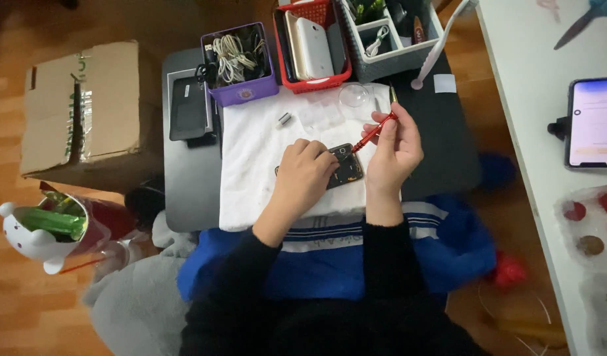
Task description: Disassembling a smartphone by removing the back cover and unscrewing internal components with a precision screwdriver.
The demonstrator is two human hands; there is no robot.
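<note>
The left hand (pixel 305 173) is curled down over a small opened phone (pixel 346 166), fingers pressed on its left part so it's pinned flat. The right hand (pixel 392 148) is closed around a slim red screwdriver (pixel 376 130), gripped like a pen, with the tip angled down to the phone's upper right corner.

The phone is dark, with the back apparently off: bits of gold and orange can be made out on a black inside, though it's too small for more detail. About half of it is hidden under the left hand. It's laid on a white towel (pixel 257 158) spread over the dark worktop (pixel 188 191), roughly mid-towel.

Just past it on the towel, a clear plastic parts tray (pixel 322 113) and a little round clear dish (pixel 353 95) are seen. A purple basket (pixel 241 62) of cables and a red basket (pixel 313 46) of phones are lined up behind.
</note>
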